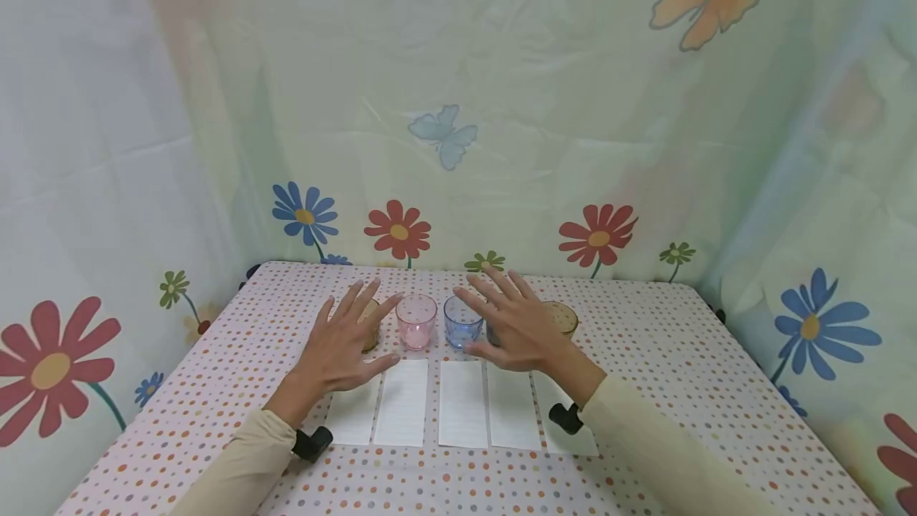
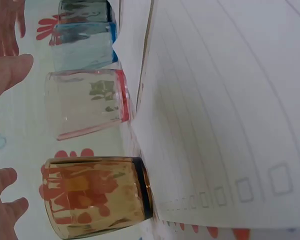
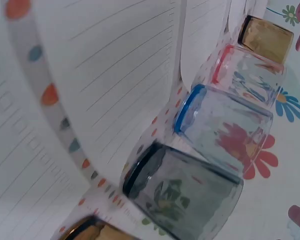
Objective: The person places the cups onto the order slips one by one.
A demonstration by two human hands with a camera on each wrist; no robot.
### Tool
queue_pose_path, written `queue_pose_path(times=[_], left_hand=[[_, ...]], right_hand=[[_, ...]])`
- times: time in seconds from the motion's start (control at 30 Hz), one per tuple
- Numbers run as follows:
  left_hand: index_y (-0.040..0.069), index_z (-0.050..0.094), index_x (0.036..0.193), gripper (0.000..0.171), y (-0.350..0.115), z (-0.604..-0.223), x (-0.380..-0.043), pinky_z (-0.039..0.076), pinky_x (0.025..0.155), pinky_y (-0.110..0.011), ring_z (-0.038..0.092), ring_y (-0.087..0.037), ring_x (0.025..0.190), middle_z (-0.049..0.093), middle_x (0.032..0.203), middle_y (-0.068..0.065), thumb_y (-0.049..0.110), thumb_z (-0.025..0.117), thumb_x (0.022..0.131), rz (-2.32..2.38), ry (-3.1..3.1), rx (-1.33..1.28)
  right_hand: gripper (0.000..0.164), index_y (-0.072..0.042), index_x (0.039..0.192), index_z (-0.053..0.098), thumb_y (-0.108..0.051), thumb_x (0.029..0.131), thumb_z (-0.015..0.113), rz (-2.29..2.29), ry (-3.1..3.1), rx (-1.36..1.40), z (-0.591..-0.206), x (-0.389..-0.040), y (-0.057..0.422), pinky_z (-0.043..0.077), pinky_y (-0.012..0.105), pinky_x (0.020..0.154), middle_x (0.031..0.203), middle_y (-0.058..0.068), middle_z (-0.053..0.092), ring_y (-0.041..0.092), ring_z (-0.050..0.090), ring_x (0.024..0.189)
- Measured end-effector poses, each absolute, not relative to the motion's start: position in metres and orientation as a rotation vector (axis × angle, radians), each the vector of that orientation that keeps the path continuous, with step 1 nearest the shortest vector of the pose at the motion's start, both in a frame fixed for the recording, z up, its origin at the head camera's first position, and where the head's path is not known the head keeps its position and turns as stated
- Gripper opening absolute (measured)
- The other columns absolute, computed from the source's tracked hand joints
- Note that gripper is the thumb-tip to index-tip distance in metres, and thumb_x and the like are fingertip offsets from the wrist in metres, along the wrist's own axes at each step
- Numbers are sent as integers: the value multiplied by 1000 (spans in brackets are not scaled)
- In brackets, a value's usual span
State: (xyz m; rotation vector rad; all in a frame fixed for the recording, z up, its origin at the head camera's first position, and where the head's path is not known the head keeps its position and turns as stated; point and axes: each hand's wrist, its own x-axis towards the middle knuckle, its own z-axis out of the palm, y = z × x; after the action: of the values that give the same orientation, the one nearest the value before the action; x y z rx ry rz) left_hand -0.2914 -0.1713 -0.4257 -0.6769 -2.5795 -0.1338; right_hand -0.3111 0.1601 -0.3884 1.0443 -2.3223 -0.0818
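My left hand hovers with spread fingers over the left end of a row of glass cups, holding nothing. Beneath its fingers stands an amber cup, partly hidden in the head view. Next to it come a pink cup and a blue cup. My right hand, fingers also spread, holds nothing and covers most of a grey cup in the head view. Another amber cup ends the row at the right, past that hand. All the cups stand upright on the table.
Several lined white paper sheets lie side by side in front of the cups. A dotted cloth covers the table. A flowered curtain hangs behind and at both sides. Each wrist wears a black camera.
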Motion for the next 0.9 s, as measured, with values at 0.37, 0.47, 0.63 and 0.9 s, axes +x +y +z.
queue_pose_path(times=[0.37, 0.47, 0.63, 0.9], left_hand=[[35, 25, 161, 89, -184, -430, -292, 29, 113, -69, 20, -38, 153, 21, 168, -10, 70, 58, 86, -221, -2607, -657], [35, 25, 162, 90, -187, -433, -293, 31, 113, -66, 21, -39, 152, 21, 168, -12, 69, 59, 86, -242, -2616, -645], [30, 26, 162, 93, -190, -435, -293, 36, 110, -67, 26, -41, 150, 24, 166, -16, 66, 63, 85, -303, -2594, -631], [28, 18, 164, 100, -195, -437, -294, 40, 107, -66, 27, -39, 150, 22, 166, -17, 64, 66, 84, -373, -2615, -602]], right_hand=[[82, -25, 157, 39, -67, 89, 54, -59, -2397, 1066, -389, -317, 128, 21, 62, 120, 161, 8, 39, 38, 31, 150], [81, -25, 157, 39, -66, 89, 55, -33, -2395, 1088, -391, -319, 120, 23, 62, 119, 161, 8, 39, 38, 31, 150], [82, -24, 158, 37, -66, 90, 55, -25, -2405, 1107, -394, -323, 108, 27, 63, 118, 160, 9, 40, 38, 32, 149], [82, -23, 159, 35, -63, 91, 56, 1, -2482, 1104, -394, -324, 91, 23, 61, 120, 162, 8, 37, 37, 30, 150]])
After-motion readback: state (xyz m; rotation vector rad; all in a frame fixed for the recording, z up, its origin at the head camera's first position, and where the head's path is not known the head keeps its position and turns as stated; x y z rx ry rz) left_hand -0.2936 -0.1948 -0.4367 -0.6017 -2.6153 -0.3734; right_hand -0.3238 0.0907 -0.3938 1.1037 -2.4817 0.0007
